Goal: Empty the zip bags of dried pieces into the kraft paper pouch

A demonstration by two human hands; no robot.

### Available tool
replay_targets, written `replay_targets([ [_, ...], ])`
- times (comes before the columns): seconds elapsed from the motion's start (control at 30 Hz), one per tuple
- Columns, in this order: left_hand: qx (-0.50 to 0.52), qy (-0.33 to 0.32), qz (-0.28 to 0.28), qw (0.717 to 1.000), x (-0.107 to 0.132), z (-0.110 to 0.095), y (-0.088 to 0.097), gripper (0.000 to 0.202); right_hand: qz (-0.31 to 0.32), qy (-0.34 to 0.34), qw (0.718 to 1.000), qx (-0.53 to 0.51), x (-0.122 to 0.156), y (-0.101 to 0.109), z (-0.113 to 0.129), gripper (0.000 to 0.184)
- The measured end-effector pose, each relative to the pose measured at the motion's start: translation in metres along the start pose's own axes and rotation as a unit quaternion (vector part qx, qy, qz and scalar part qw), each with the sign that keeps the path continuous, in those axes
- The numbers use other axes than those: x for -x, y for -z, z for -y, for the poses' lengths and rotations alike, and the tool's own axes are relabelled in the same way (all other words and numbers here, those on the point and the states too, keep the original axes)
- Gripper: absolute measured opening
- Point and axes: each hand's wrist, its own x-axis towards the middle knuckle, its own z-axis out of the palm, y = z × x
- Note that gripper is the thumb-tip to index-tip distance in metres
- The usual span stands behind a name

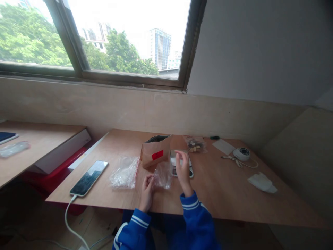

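Note:
Near the front edge of the table, my left hand point(147, 189) is closed on the edge of a clear plastic bag point(163, 175). My right hand point(183, 170) is raised over a small white kitchen scale point(191, 172), fingers apart and nothing seen in them. Just behind the clear bag stands a brown paper bag point(147, 154) with its top open and a red label point(157, 155) on its front. What the paper bag holds is hidden. A bundle of clear zip bags point(123, 173) lies to the left of my left hand.
A charging phone point(90, 178) lies at the left. Behind the scale are a bag of small pieces point(196, 145) and a green-handled tool point(214, 138). To the right are a white paper point(223, 147), a dome camera point(241, 154) with cables, and a crumpled white wrapper point(262, 182).

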Motion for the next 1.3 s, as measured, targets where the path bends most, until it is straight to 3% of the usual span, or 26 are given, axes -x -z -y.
replay_targets([
  [0.07,0.022,0.008,0.003,1.000,0.002,-0.005,-0.002,0.037,0.000,-0.071,0.997,0.022,0.029,0.003,-0.020,0.037],
  [0.17,0.042,0.005,0.023,0.999,0.005,-0.008,-0.005,0.037,0.041,-0.173,0.984,-0.008,0.063,-0.002,-0.041,0.059],
  [0.23,0.050,0.004,0.044,0.998,0.010,-0.007,-0.007,0.037,0.093,-0.240,0.962,-0.093,0.073,-0.007,-0.047,0.068],
  [0.33,0.055,0.012,0.070,0.996,0.017,-0.008,-0.009,0.044,0.136,-0.299,0.924,-0.194,0.073,-0.006,-0.045,0.063],
  [0.5,0.055,0.054,0.047,0.996,0.018,-0.026,-0.011,0.051,0.160,-0.257,0.929,-0.214,0.060,0.014,-0.033,0.049],
  [0.63,-0.027,0.097,0.010,0.995,0.011,-0.045,-0.012,0.055,0.245,-0.231,0.911,-0.238,0.059,0.023,-0.024,0.042],
  [0.73,-0.095,0.031,-0.006,0.995,0.004,-0.054,-0.005,0.046,0.285,-0.239,0.899,-0.231,0.066,0.022,-0.023,0.033],
  [0.83,-0.116,-0.064,-0.074,0.988,-0.001,-0.063,0.004,0.040,0.297,-0.274,0.884,-0.234,0.073,0.017,-0.025,0.033],
  [0.93,-0.111,-0.096,-0.107,0.983,0.000,-0.072,0.007,0.040,0.298,-0.284,0.873,-0.262,0.079,0.009,-0.025,0.039],
  [1.07,-0.095,0.006,-0.070,0.993,0.014,-0.073,0.001,0.051,0.217,-0.293,0.886,-0.286,0.085,-0.004,-0.024,0.046],
  [1.17,-0.141,0.065,-0.002,0.988,0.023,-0.071,0.002,0.051,0.206,-0.285,0.899,-0.262,0.087,-0.005,-0.025,0.047],
  [1.23,-0.178,0.047,0.005,0.983,0.023,-0.075,0.010,0.048,0.232,-0.238,0.918,-0.217,0.083,0.001,-0.027,0.041],
  [1.3,-0.212,-0.009,-0.043,0.976,0.017,-0.082,0.019,0.045,0.239,-0.180,0.938,-0.174,0.073,0.010,-0.028,0.036],
])
